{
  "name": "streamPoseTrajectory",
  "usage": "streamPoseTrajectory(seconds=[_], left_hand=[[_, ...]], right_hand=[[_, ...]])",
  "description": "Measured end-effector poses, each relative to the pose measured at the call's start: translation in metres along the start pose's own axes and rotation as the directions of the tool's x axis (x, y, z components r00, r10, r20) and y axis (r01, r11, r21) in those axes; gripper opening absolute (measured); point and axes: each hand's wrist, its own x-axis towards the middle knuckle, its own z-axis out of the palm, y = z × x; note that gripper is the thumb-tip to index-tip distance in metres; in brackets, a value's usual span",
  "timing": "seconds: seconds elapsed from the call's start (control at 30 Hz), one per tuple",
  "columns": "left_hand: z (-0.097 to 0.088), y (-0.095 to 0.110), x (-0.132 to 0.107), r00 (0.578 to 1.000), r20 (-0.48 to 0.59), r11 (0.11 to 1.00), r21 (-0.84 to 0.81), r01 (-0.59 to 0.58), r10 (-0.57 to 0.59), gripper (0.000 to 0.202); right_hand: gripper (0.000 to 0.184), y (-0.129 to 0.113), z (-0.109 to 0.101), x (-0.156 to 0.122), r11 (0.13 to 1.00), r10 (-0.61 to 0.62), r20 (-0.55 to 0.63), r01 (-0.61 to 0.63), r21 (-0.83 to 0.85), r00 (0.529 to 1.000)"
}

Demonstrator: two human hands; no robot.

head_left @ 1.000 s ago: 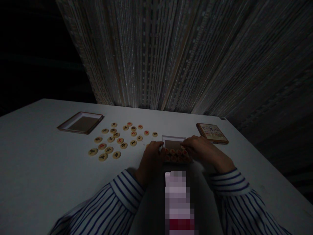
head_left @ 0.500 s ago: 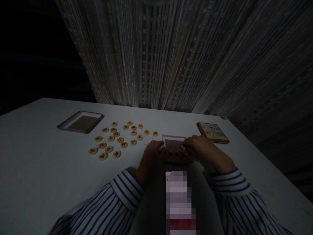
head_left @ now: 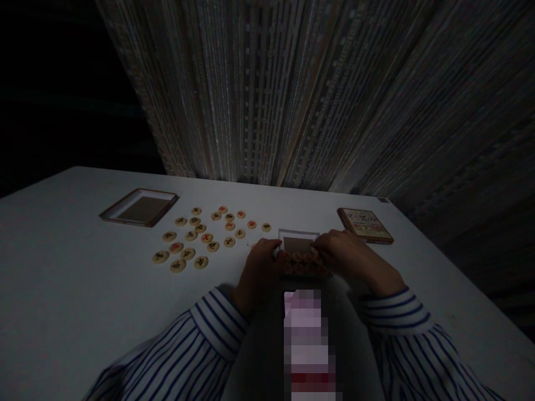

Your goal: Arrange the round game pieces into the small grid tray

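A small open box (head_left: pixel 297 244) with a pale rim sits at the table's near edge, with rows of round Chinese chess pieces (head_left: pixel 297 268) in its near part. My left hand (head_left: pixel 259 273) is closed on the box's left side, its fingertips at the rim. At the right side, my right hand (head_left: pixel 349 257) pinches a Chinese chess piece (head_left: pixel 315 251) just over the rows; the fingers partly hide it. Loose wooden pieces (head_left: pixel 206 238) with red or black characters lie scattered left of the box.
An open shallow box part (head_left: pixel 165 210) lies at the back left of the white table (head_left: pixel 83 250). To the right is a closed box with a printed cover (head_left: pixel 366 224). A phone (head_left: pixel 288 303) with a blurred screen lies below the hands. A striped curtain (head_left: pixel 259 111) hangs behind the table.
Almost nothing differs. The view has shifted very slightly, and both hands stay at the box in nearly the same pose.
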Motion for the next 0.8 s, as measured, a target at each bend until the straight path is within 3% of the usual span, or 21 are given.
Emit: streamPoseTrajectory(seconds=[0.23, 0.57, 0.8], left_hand=[[0.001, -0.001, 0.001, 1.0, -0.008, 1.0, -0.012, -0.007, 0.007, 0.024], [0.0, 0.0, 0.0, 1.0, -0.01, 0.999, -0.024, -0.024, 0.024, 0.023], [-0.001, 0.0, 0.0, 1.0, -0.009, 0.999, -0.025, -0.028, 0.028, 0.023]], right_hand=[[0.023, 0.001, 0.002, 0.0, 1.0, -0.007, -0.018, 0.008, 0.025, 1.0], [0.025, -0.006, 0.003, -0.002, 0.995, 0.091, -0.206, -0.083, 0.049, 0.974], [0.026, -0.01, 0.011, -0.001, 0.996, 0.094, -0.232, -0.091, 0.021, 0.968]])
